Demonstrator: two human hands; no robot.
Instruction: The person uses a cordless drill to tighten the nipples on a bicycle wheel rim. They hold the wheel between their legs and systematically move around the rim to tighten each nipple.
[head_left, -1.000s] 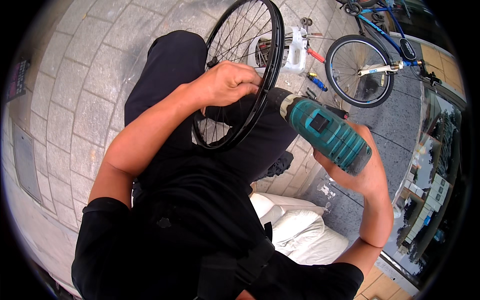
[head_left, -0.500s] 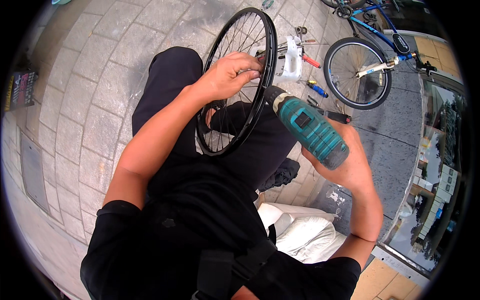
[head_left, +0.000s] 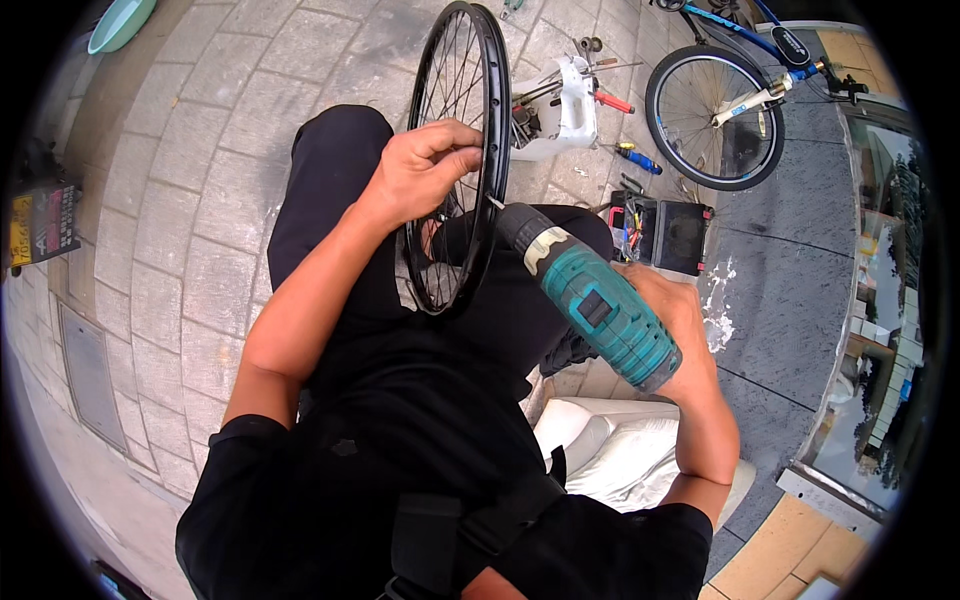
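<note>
A black bicycle wheel without a tyre stands upright between my legs. My left hand reaches in from the left, its thumb and fingers pinched together among the spokes at the rim's inner side. Whether a single spoke or the rim is between those fingertips is hidden. In my right hand is a teal and black cordless drill, its grip mostly hidden beneath its body. The drill points up and left, and its thin bit meets the outer face of the rim, just below my left fingertips.
Beyond the wheel sits a cut white plastic container of tools, with a red-handled tool beside it. A blue screwdriver and an open black toolbox lie right. A blue bicycle stands far right; a white cushion is near.
The wheel, both hands and the drill appear further left in view. The drill bit now meets the rim face, and more of the toolbox shows. My left fingers stay pinched at the rim.
</note>
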